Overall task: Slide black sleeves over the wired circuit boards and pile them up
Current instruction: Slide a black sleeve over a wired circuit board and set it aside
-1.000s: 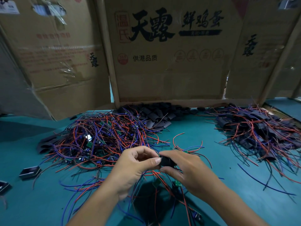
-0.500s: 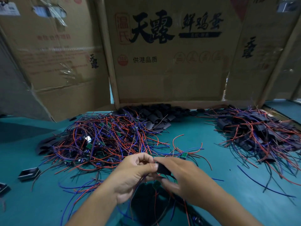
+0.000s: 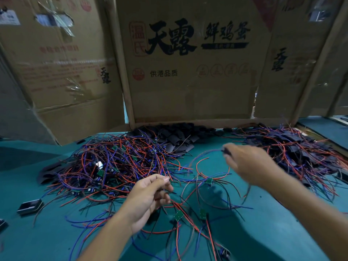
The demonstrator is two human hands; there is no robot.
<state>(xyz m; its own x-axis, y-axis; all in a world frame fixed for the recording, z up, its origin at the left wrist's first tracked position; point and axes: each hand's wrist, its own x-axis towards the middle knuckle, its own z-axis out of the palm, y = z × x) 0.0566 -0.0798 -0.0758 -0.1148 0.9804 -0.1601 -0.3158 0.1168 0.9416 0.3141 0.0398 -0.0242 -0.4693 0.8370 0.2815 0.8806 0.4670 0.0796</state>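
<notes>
My right hand (image 3: 248, 162), blurred by motion, pinches a black-sleeved board (image 3: 227, 152) whose wires trail behind it, just left of the pile of sleeved boards (image 3: 293, 147) at the right. Lower and nearer, my left hand (image 3: 148, 198) has its fingers curled round a bunch of red and blue wires (image 3: 174, 204) that lead down to small green circuit boards (image 3: 178, 216). A large tangle of unsleeved wired boards (image 3: 113, 166) lies to the left. Loose black sleeves (image 3: 178, 140) are heaped at the back. One bare board (image 3: 209, 180) lies between my hands.
Tall cardboard boxes (image 3: 188, 81) wall off the back of the teal table (image 3: 263, 232). A small black open-ended box (image 3: 30, 205) lies near the left edge, with another partly cut off at the far left (image 3: 2, 224).
My hands were together at the centre, working a black sleeve onto a board. Now the right hand has swung up and right with the sleeved board, and the left stays low with the wires.
</notes>
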